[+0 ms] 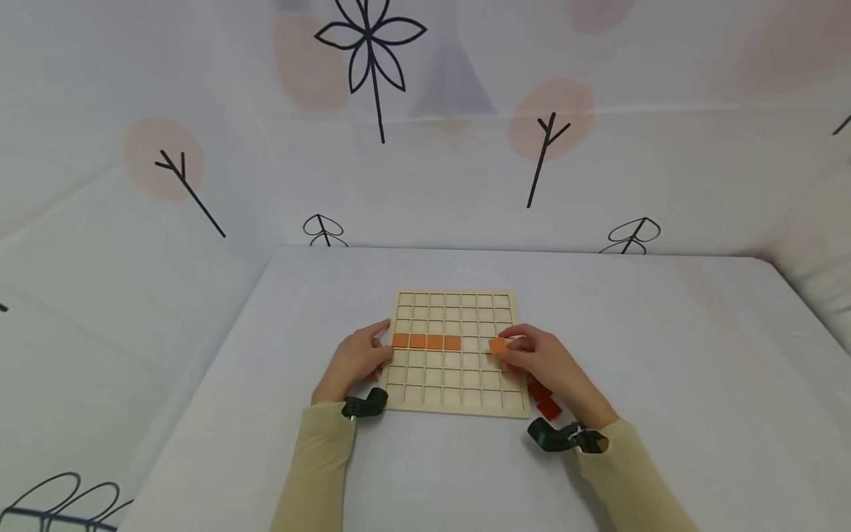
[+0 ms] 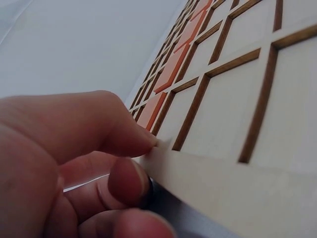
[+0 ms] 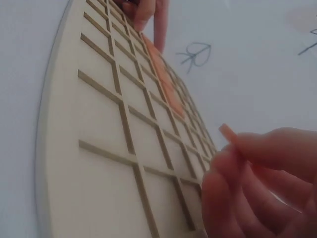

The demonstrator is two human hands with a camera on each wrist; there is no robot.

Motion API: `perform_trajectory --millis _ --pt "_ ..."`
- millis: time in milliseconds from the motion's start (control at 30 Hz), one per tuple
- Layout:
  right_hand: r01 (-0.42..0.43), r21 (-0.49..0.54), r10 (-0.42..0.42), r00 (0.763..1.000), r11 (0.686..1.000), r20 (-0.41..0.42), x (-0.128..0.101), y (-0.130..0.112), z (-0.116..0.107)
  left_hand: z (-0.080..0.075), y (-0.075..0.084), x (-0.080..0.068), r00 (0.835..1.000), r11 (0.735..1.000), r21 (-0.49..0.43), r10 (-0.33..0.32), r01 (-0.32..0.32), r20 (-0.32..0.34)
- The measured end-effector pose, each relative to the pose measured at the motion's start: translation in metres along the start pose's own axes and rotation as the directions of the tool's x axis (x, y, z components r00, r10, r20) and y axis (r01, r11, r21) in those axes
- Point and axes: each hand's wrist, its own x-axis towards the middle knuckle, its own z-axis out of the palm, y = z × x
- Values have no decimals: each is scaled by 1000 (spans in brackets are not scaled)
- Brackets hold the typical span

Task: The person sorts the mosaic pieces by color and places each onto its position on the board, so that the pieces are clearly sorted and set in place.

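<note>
A pale wooden grid board [image 1: 452, 377] lies on the white-covered table, with a run of several orange tiles [image 1: 435, 342] set in one row from its left side. At the board's left edge, my left hand [image 1: 355, 360] holds the rim, one digit on top and the other fingers curled beside it in the left wrist view. My right hand [image 1: 547, 363] pinches a single orange tile [image 3: 228, 134] between thumb and fingertips, above the right part of the same row. Seen from the right wrist, that tile is raised off the board and tilted.
Red tiles [image 1: 549, 408] lie on the table by the board's lower right edge, partly hidden under my right hand and wrist. Dark camera mounts [image 1: 565, 437] sit on both wrists. A white patterned cloth [image 1: 452, 170] hangs behind and beside the table.
</note>
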Motion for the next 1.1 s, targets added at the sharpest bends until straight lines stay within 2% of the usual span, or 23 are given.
perform_trajectory --millis 133,400,600,900,1100 --pt "14 4 -14 1000 1000 -9 4 -5 3 -1 0 0 1000 1000 2 1 -1 0" --pt "42 110 -42 999 993 -2 8 -15 10 2 -1 2 1000 1000 -14 -6 6 5" --pt "56 124 -54 998 991 -14 11 -19 14 0 -2 1 1000 1000 -24 6 -6 -8" --pt "22 223 -23 1000 974 0 15 -12 25 2 -4 0 1000 1000 -5 1 -1 7" --pt "40 187 -36 999 982 -24 17 -10 29 -1 -3 0 1000 1000 -11 17 -17 0"
